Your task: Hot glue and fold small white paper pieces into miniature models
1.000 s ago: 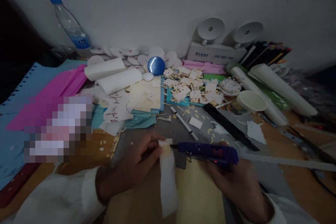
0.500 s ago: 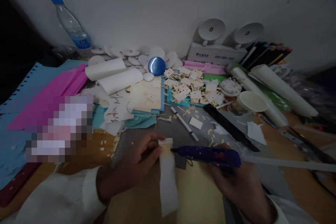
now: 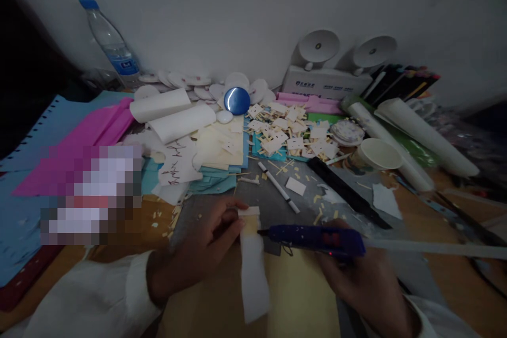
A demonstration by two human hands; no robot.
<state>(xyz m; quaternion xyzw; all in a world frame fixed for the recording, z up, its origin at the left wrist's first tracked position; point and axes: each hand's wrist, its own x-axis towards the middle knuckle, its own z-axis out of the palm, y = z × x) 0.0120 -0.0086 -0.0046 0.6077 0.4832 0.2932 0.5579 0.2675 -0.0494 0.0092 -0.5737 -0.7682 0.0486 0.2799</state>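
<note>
Between the thumb and fingers of my left hand [image 3: 212, 245] is the upper end of a long white paper strip [image 3: 254, 280]. A small beige patch [image 3: 250, 225] shows near the strip's top, just under a folded white edge. My right hand [image 3: 362, 280] is wrapped round a dark blue hot glue gun [image 3: 317, 237], with a small red light lit. Its nozzle points left and meets the right edge of the beige patch, or hovers very close; I cannot tell which. A pale yellow sheet [image 3: 301, 290] lies beneath the strip.
Beyond my hands lie a white pen [image 3: 279, 187], a small white card [image 3: 296, 186] and a black bar [image 3: 348, 193]. Farther back are a heap of little card-and-stick pieces [image 3: 277, 129], a paper cup [image 3: 374, 156], paper rolls [image 3: 182, 121] and a water bottle [image 3: 113, 45].
The nozzle has shifted slightly down along the beige patch. The top of the strip has risen a touch; both hands keep their hold.
</note>
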